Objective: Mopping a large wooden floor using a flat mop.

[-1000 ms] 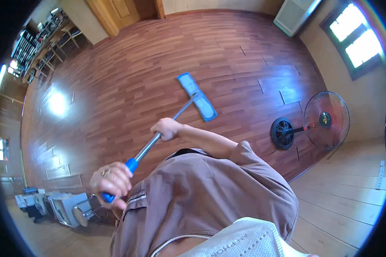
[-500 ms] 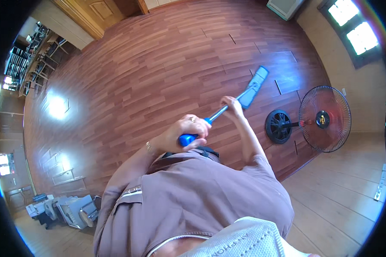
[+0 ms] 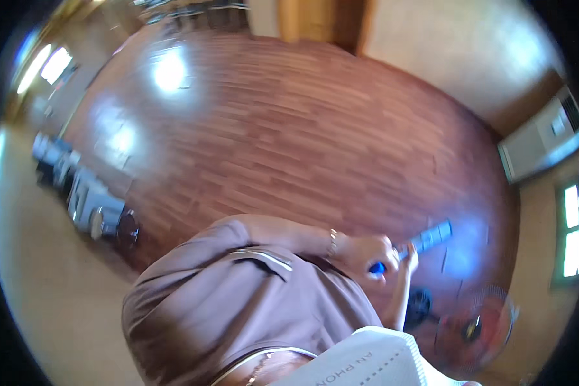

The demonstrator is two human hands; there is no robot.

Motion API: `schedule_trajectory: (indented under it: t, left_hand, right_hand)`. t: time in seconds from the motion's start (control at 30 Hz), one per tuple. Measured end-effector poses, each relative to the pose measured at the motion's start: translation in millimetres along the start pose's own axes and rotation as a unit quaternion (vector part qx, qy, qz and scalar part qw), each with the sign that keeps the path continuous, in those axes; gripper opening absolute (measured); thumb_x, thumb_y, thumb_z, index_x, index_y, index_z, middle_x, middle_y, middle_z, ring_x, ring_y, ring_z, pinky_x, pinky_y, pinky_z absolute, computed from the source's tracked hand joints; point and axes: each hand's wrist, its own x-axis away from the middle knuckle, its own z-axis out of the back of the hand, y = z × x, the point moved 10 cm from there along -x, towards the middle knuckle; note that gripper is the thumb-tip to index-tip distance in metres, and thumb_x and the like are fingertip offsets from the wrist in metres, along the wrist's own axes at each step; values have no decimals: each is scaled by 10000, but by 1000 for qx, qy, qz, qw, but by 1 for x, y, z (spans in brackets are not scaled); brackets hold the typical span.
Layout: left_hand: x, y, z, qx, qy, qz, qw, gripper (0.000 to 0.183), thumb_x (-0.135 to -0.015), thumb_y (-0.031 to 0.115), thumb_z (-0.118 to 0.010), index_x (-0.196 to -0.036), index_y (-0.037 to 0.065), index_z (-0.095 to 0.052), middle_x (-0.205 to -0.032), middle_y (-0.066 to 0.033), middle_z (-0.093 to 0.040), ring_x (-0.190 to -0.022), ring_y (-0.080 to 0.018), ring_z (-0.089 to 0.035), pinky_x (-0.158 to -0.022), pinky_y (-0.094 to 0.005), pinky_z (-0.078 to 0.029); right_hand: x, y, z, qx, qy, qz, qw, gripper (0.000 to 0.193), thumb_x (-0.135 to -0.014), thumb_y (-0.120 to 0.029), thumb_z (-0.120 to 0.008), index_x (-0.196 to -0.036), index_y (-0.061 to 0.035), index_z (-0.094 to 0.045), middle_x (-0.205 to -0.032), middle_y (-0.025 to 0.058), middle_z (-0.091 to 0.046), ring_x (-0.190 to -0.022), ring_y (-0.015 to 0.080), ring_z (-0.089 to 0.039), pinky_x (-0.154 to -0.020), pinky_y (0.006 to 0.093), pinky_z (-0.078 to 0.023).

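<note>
A flat mop is in both my hands, off to the right side of the view. My left hand, with a bracelet at its wrist, is closed around the blue grip at the handle's upper end. Just beyond it, my right hand is wrapped round the shaft nearer the head. The blue-grey mop head lies past both hands over the wood-look floor; whether it touches the floor I cannot tell. Motion blurs the hands somewhat, and the shaft is mostly hidden by them.
A standing fan with a dark round base is close by my right arm. A tall white cabinet-like unit stands by the far right wall. Several grey-white items line the left wall. Furniture stands at the far left.
My view has turned, so the room appears rotated and the fan sits lower. Both hands and the mop have shifted right in view, and my left arm now reaches across my body.
</note>
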Motion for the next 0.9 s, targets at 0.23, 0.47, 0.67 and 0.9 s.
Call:
schedule_trajectory:
  t: [0.23, 0.47, 0.67, 0.9]
  left_hand:
    - [-8, 94, 34, -36, 105, -111, 988, 140, -644, 175, -680, -591, 86, -585, -672, -101, -613, -757, -318, -596, -728, -456, -433]
    - [3, 183, 84, -115, 144, -181, 966, 293, -626, 323, -700, -543, 72, -573, -549, -120, -564, -569, -335, -593, -555, -453, -456]
    - [20, 210, 108, -119, 47, -173, 977, 357, -610, 378, -662, -607, 22, -634, -576, -185, -597, -547, -366, -599, -480, -444, -433]
    - [30, 78, 108, -145, 36, 0, 989, 227, -599, 301, -707, -659, 111, -598, -628, -118, -616, -604, -341, -621, -538, -462, -486]
  right_hand:
    - [-73, -47, -93, -315, -136, 46, 938, 253, -964, -204, -448, -935, 3, -591, -900, 115, -595, -896, 244, -588, -813, 368, -494]
    - [-40, -203, -72, -174, -63, 258, 948, 290, -964, -244, -444, -934, 5, -589, -894, 121, -600, -900, 266, -592, -802, 390, -499]
    - [96, -371, -59, 1, 30, 371, 928, 322, -965, -278, -440, -933, 7, -588, -889, 126, -604, -903, 286, -596, -792, 408, -502]
    - [210, -548, -119, 218, 101, 471, 849, 361, -965, -318, -436, -931, 9, -586, -884, 132, -609, -907, 308, -600, -782, 430, -507]
